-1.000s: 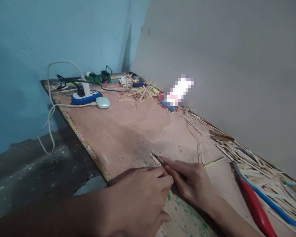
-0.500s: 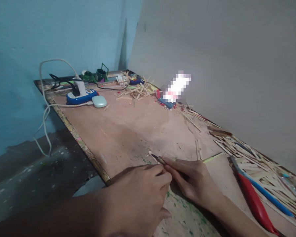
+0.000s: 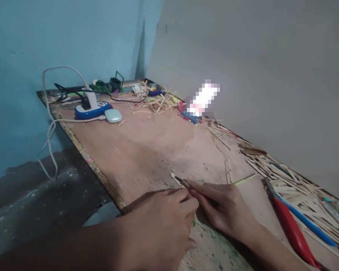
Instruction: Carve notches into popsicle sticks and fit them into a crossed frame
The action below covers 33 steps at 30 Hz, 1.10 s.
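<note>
Grip: both hands, left hand [image 3: 161, 226] and right hand [image 3: 223, 207], pinch closed on thin stick [image 3: 180, 181] near desk [image 3: 147, 150] edge; hold it flat, steady.

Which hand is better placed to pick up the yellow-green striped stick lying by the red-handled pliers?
Right, probably. The right hand lies next to the yellow-green striped stick, which is just beyond its knuckles. The left hand sits further away, with the right hand between it and the stick. Both hands meet at a thin wooden stick.

Two hands [image 3: 158, 229], one power strip [image 3: 92, 110] (blue) — one pliers [image 3: 292, 229]
</note>
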### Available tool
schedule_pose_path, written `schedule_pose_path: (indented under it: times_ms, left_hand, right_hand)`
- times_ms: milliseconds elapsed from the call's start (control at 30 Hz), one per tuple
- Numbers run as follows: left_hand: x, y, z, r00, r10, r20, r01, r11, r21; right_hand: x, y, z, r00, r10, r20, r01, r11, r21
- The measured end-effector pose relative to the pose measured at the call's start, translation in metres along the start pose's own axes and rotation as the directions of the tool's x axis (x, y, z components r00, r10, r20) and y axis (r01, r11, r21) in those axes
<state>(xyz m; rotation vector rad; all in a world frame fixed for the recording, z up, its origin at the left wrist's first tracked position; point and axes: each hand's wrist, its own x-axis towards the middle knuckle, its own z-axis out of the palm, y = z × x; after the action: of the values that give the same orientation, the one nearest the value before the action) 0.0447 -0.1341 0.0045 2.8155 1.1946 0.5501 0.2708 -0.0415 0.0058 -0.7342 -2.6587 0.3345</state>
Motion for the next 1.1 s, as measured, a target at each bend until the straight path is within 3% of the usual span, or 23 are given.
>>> schedule_pose_path:
  times_ms: [233, 433, 1100]
  left_hand:
    - [0.002, -0.001, 0.006, 0.999, 0.024, 0.026, -0.024, 0.999, 0.024]
    - [0.005, -0.002, 0.012, 0.998, -0.016, 0.052, 0.016, 1.0, 0.005]
    - [0.003, -0.002, -0.001, 0.994, -0.045, 0.095, 0.052, 0.996, -0.079]
  right_hand:
    - [-0.002, -0.001, -0.008, 1.0, 0.01, 0.017, -0.011, 0.999, 0.051]
    - [-0.002, 0.0, -0.003, 1.0, 0.002, 0.014, -0.003, 0.997, 0.083]
    - [0.004, 0.005, 0.007, 0.998, -0.056, -0.024, 0.057, 0.998, 0.04]
